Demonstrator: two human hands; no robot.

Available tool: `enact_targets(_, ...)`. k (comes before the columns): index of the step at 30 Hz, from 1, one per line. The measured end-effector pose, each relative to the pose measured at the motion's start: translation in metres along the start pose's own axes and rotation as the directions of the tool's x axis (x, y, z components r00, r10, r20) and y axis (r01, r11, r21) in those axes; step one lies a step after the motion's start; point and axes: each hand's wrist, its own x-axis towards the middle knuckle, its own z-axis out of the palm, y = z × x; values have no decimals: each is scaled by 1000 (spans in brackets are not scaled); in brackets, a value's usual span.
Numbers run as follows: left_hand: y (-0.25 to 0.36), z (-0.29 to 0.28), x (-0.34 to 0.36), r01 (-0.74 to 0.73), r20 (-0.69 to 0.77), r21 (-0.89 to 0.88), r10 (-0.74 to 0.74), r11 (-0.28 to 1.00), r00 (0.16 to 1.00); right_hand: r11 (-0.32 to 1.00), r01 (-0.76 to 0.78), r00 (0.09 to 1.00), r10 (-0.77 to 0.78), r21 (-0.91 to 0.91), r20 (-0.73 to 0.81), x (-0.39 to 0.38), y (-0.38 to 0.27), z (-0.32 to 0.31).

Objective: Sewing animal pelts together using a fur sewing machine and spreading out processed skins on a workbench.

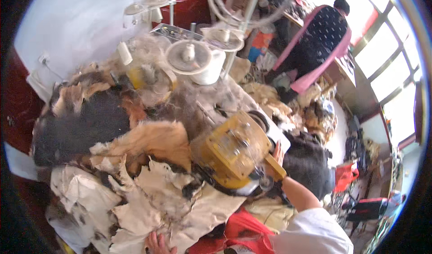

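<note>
My left hand [161,243] rests on pale tanned hide [207,209] at the bottom centre, its fingers apart. A yellow fur sewing machine [231,146] stands right of centre, dusted with fluff. My right hand [278,152] reaches behind its yellow arm, fingers stretched toward the white table edge [283,141]; the hand is partly hidden. Tan fur [153,141] and dark fur [83,123] lie piled left of the machine. A red cloth [240,229] is below it.
Thread cones on stands [189,58], a metal tray [173,31] and loose fluff cover the table's back. A person in pink and dark dotted clothing [324,38] bends by the windows. Fur pieces [315,114], a red bag [344,177] and a chair [364,209] are at the right.
</note>
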Motion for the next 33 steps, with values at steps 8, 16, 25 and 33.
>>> enact_targets(8,32,-2,10,189,-215,-73,-200,979,956,431,-765,642,445,479,625,-200,-25,24)
enact_targets(16,52,-1,24,343,60,95,-349,935,935,463,-793,414,-66,395,908,-227,-129,-5)
enact_targets(25,68,-67,-44,-209,-166,-415,153,885,974,562,-544,709,-90,624,699,-239,-140,-84)
enact_targets(33,105,-136,-112,-141,-381,-707,-206,693,901,425,-552,648,-323,717,690,-190,-246,-222)
